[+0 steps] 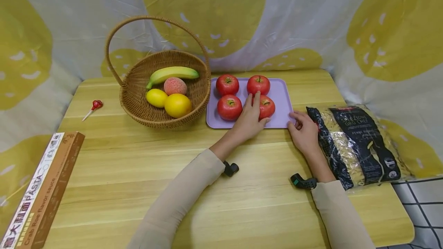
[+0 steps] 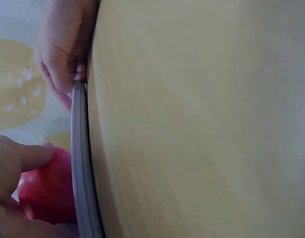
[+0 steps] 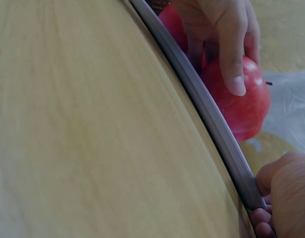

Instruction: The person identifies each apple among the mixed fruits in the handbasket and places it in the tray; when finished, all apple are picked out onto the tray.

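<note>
A lilac tray (image 1: pixel 283 103) carries several red apples in two rows. My left hand (image 1: pixel 248 121) reaches over its front edge and grips the front right apple (image 1: pixel 268 107), fingers on its left side and thumb at the front; the right wrist view shows this thumb lying against the apple (image 3: pixel 249 111). At the tray's front right corner, my right hand (image 1: pixel 305 131) pinches the rim between thumb and curled fingers. The left wrist view also has the right hand (image 2: pixel 61 47) at the tray's rim (image 2: pixel 82 153).
Left of the tray stands a wicker basket (image 1: pixel 131 105) with a banana (image 1: pixel 174 74), a peach (image 1: pixel 175 86) and two yellow fruits (image 1: pixel 178 105). A pasta bag (image 1: pixel 360 145) lies beside my right hand. Farther left are a lollipop (image 1: pixel 96 105) and a long pasta box (image 1: pixel 45 187).
</note>
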`<action>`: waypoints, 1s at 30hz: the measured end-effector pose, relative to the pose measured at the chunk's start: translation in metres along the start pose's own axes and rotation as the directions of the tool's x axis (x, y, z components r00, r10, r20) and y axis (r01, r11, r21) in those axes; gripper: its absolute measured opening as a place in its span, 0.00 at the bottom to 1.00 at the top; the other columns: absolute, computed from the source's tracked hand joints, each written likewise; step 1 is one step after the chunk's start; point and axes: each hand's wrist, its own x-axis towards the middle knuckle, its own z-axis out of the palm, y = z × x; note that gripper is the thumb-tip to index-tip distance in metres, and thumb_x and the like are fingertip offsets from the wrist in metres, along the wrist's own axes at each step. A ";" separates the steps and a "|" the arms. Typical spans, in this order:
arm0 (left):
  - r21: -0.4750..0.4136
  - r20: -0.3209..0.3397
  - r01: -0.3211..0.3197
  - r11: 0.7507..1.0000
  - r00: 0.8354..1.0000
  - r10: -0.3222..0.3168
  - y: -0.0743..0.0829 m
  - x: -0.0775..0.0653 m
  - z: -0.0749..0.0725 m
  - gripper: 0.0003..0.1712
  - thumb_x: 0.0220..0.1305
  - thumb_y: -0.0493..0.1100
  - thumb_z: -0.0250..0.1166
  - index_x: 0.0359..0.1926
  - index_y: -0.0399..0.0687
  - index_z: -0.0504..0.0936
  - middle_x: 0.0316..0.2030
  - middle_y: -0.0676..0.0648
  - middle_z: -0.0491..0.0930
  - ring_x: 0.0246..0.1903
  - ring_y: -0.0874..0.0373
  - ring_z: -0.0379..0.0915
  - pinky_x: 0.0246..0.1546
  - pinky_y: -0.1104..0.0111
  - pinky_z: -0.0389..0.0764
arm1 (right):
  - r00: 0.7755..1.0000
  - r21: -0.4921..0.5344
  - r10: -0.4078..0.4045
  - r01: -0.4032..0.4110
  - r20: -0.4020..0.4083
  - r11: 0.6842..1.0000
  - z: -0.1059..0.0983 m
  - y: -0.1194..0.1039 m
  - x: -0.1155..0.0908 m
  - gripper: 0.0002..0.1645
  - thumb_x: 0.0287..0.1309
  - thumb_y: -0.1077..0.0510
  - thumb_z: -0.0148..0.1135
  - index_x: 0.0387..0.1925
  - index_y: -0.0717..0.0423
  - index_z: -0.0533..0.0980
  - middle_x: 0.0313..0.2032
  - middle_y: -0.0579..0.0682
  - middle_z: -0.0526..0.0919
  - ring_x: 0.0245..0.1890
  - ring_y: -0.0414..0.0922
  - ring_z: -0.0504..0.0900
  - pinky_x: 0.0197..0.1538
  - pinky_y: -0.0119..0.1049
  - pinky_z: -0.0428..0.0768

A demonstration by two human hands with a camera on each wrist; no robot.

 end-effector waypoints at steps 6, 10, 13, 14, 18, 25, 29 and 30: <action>0.066 0.033 -0.011 0.998 0.999 0.009 0.003 -0.006 -0.005 0.51 0.74 0.51 0.62 0.82 0.39 0.41 0.80 0.30 0.45 0.79 0.38 0.49 0.76 0.53 0.63 | 1.000 0.000 -0.004 0.004 0.000 1.000 0.000 0.001 0.003 0.20 0.64 0.64 0.63 0.56 0.65 0.82 0.59 0.61 0.82 0.34 0.47 0.74 0.35 0.19 0.64; 0.057 0.052 -0.056 0.997 0.997 0.053 0.003 -0.017 -0.013 0.48 0.76 0.51 0.58 0.82 0.36 0.41 0.81 0.31 0.44 0.81 0.40 0.46 0.76 0.54 0.62 | 1.000 -0.005 -0.003 0.003 0.002 1.000 -0.001 0.002 0.002 0.20 0.64 0.63 0.63 0.56 0.65 0.82 0.60 0.60 0.82 0.34 0.47 0.74 0.35 0.20 0.64; 0.009 0.051 -0.097 0.995 0.994 0.096 0.001 -0.032 -0.021 0.48 0.76 0.51 0.58 0.82 0.38 0.42 0.81 0.35 0.46 0.81 0.45 0.45 0.77 0.55 0.60 | 1.000 -0.005 -0.003 0.003 0.006 1.000 -0.001 0.002 -0.001 0.20 0.64 0.62 0.63 0.56 0.64 0.83 0.60 0.60 0.82 0.34 0.45 0.73 0.36 0.21 0.65; -0.006 0.046 -0.114 0.994 0.992 0.114 0.000 -0.037 -0.025 0.47 0.76 0.51 0.58 0.82 0.39 0.43 0.81 0.36 0.49 0.81 0.47 0.46 0.77 0.56 0.60 | 1.000 0.000 -0.001 0.001 0.002 1.000 -0.002 0.002 -0.001 0.20 0.64 0.62 0.63 0.56 0.64 0.83 0.60 0.59 0.82 0.34 0.44 0.73 0.36 0.21 0.65; -0.064 0.016 -0.205 0.977 0.978 0.207 -0.008 -0.057 -0.042 0.41 0.75 0.51 0.60 0.81 0.45 0.54 0.76 0.42 0.64 0.74 0.51 0.63 0.74 0.58 0.68 | 1.000 0.011 -0.004 0.004 -0.029 1.000 -0.006 -0.001 0.000 0.19 0.64 0.62 0.64 0.56 0.63 0.83 0.61 0.58 0.81 0.32 0.37 0.73 0.35 0.20 0.67; -0.107 -0.012 -0.321 0.941 0.947 0.321 -0.029 -0.099 -0.071 0.22 0.73 0.47 0.64 0.64 0.47 0.79 0.57 0.50 0.81 0.48 0.56 0.82 0.51 0.70 0.84 | 0.999 0.004 -0.006 0.006 -0.033 1.000 -0.039 -0.012 -0.006 0.20 0.68 0.59 0.62 0.59 0.62 0.81 0.65 0.57 0.78 0.35 0.24 0.73 0.37 0.16 0.70; -0.122 -0.088 -0.349 0.929 0.936 0.340 -0.044 -0.127 -0.099 0.18 0.72 0.44 0.66 0.60 0.50 0.83 0.49 0.52 0.85 0.37 0.62 0.81 0.42 0.72 0.86 | 0.997 0.012 -0.081 0.081 -0.015 0.997 -0.066 -0.014 -0.005 0.22 0.69 0.58 0.63 0.62 0.60 0.80 0.67 0.56 0.76 0.41 0.24 0.76 0.41 0.14 0.72; -0.130 -0.129 -0.356 0.926 0.932 0.340 -0.049 -0.134 -0.107 0.18 0.71 0.43 0.67 0.60 0.51 0.83 0.48 0.52 0.85 0.36 0.63 0.81 0.40 0.72 0.86 | 0.994 0.007 -0.109 0.109 -0.006 0.994 -0.073 -0.014 -0.003 0.23 0.70 0.58 0.63 0.63 0.59 0.79 0.69 0.56 0.75 0.45 0.28 0.79 0.44 0.15 0.72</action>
